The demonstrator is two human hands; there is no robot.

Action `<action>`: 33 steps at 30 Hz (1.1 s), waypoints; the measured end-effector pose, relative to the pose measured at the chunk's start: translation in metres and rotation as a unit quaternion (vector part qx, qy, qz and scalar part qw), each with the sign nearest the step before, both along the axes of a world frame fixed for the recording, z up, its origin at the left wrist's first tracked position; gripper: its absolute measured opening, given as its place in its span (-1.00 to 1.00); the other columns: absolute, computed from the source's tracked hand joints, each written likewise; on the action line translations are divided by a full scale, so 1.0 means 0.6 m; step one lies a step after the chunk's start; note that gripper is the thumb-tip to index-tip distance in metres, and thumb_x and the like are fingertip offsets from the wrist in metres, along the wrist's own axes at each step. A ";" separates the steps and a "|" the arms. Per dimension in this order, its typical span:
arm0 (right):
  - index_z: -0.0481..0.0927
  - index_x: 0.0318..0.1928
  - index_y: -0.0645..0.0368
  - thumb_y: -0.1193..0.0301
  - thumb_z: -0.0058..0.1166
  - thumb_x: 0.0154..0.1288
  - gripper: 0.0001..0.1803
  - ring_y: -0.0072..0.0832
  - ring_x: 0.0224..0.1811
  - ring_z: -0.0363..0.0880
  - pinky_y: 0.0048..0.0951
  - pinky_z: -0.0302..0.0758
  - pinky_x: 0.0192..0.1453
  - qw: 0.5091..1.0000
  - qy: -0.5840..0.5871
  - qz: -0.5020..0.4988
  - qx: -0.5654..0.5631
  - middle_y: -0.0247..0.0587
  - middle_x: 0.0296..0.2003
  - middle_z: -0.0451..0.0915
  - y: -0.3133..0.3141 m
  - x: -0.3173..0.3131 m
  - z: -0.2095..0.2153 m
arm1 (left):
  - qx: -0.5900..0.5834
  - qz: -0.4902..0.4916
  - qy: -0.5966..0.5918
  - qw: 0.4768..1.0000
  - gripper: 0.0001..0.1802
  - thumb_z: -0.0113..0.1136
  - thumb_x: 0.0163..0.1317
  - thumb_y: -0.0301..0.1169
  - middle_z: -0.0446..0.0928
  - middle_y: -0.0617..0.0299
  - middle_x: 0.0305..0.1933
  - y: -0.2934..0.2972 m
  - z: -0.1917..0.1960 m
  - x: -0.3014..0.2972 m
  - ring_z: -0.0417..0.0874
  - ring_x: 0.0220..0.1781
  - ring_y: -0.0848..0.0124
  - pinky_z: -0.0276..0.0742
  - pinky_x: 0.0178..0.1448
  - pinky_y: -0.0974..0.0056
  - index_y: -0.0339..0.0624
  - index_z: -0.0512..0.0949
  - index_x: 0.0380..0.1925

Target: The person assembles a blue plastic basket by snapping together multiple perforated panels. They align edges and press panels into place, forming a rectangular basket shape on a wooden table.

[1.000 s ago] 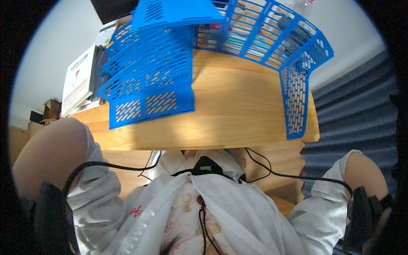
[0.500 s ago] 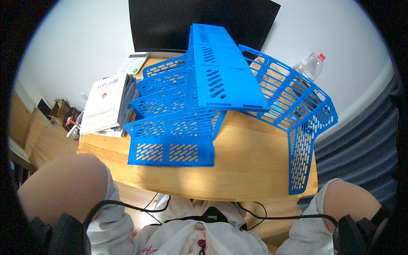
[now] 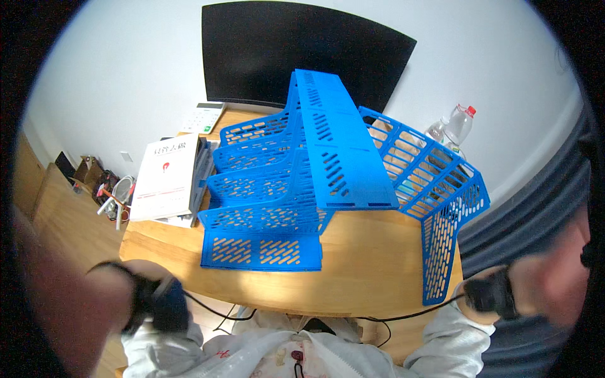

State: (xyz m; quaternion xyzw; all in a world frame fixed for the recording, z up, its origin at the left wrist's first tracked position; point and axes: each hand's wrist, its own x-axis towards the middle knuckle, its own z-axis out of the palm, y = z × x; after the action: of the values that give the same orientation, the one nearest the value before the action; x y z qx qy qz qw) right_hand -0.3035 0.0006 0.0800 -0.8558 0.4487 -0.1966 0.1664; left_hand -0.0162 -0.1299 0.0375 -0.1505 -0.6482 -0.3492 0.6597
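Observation:
A blue plastic file organizer (image 3: 265, 252) stands on the wooden desk, its slotted dividers forming several slots. A flat blue panel (image 3: 350, 157) lies slanted along its right side. To its right, a separate slotted blue piece (image 3: 435, 252) stands with one end near the desk's right edge. My left hand (image 3: 69, 302) is raised at the left rim of the picture, blurred, touching none of the blue pieces. My right hand (image 3: 558, 271) is likewise smeared at the right rim, apart from everything on the desk. Black bands circle both wrists; the fingers cannot be made out.
Left of the organizer, a white book (image 3: 165, 179) tops a stack. Behind lie a calculator (image 3: 203, 118) and a large black monitor (image 3: 302, 53). Clear plastic bottles (image 3: 461, 126) stand at the back right. A dark blue curtain (image 3: 535, 220) hangs beside the desk (image 3: 359, 277); cables cross my lap.
The view has tilted up, so the desk and its things sit lower in the picture. Both hands have come into view at the sides. The blue pieces keep their places.

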 end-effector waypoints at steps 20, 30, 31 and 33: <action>0.44 0.07 0.13 0.67 0.11 -0.11 -0.40 -0.17 0.04 0.48 -0.31 0.45 0.07 0.896 0.277 -0.182 -0.297 -0.03 0.01 0.48 -0.115 0.050 -0.142 | 0.251 -0.117 -0.271 0.922 -0.82 0.11 0.20 -0.42 0.61 0.20 -0.26 -0.113 -0.197 -0.237 0.56 -0.24 0.55 0.50 -0.13 0.39 -0.28 0.58 -0.25; 0.44 0.06 0.14 0.68 0.06 -0.11 -0.41 -0.20 0.02 0.48 -0.33 0.46 0.06 0.913 0.274 -0.174 -0.247 -0.05 0.00 0.48 -0.098 0.054 -0.120 | 0.234 -0.129 -0.273 0.924 -0.82 0.09 0.22 -0.44 0.61 0.22 -0.26 -0.110 -0.210 -0.236 0.54 -0.24 0.57 0.50 -0.14 0.41 -0.25 0.58 -0.22; 0.44 0.03 0.16 0.60 -0.01 0.01 -0.52 -0.19 -0.01 0.51 -0.32 0.47 0.03 0.910 0.277 -0.169 -0.257 -0.04 -0.02 0.49 -0.098 0.054 -0.121 | 0.237 -0.133 -0.275 0.922 -0.82 0.09 0.22 -0.43 0.61 0.22 -0.26 -0.110 -0.210 -0.235 0.54 -0.24 0.57 0.50 -0.14 0.41 -0.25 0.58 -0.22; 0.45 0.02 0.17 0.52 -0.08 0.12 -0.62 -0.19 -0.03 0.52 -0.29 0.47 0.00 0.907 0.282 -0.162 -0.268 -0.02 -0.03 0.50 -0.098 0.051 -0.125 | 0.241 -0.143 -0.280 0.918 -0.81 0.10 0.22 -0.43 0.61 0.23 -0.25 -0.109 -0.210 -0.236 0.55 -0.25 0.57 0.50 -0.14 0.41 -0.25 0.58 -0.22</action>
State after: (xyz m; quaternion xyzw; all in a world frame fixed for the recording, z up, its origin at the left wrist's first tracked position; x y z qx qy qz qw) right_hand -0.2728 -0.0582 0.0049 -0.8037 0.5396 -0.0840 -0.2364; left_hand -0.1581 -0.1951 -0.0887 0.0261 -0.6740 -0.6132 0.4112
